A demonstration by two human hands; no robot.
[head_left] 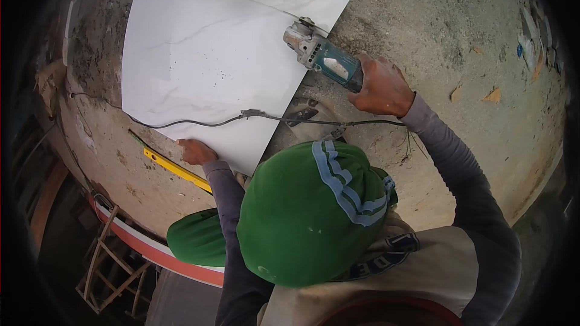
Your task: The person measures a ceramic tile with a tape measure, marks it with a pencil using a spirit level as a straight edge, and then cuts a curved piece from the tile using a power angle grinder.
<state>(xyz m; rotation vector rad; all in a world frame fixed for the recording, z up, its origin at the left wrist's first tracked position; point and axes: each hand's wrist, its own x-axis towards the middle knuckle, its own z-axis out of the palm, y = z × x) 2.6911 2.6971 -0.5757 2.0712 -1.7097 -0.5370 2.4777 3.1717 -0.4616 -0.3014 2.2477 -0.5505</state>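
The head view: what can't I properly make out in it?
In the head view:
White sheet: its top is cut off by the picture's upper edge.
Grinder: its disc is too small to tell whether it touches the sheet.
Cord: the grey right sleeve hides where it runs.

White sheet (211, 72): far end cut off! | Grinder (338, 65): far-end fitting (307, 22) too tiny to tell | Cord (314, 122): lost behind co-worker's right sleeve (450, 151)!

Wooden frame (116, 258) at lower left.
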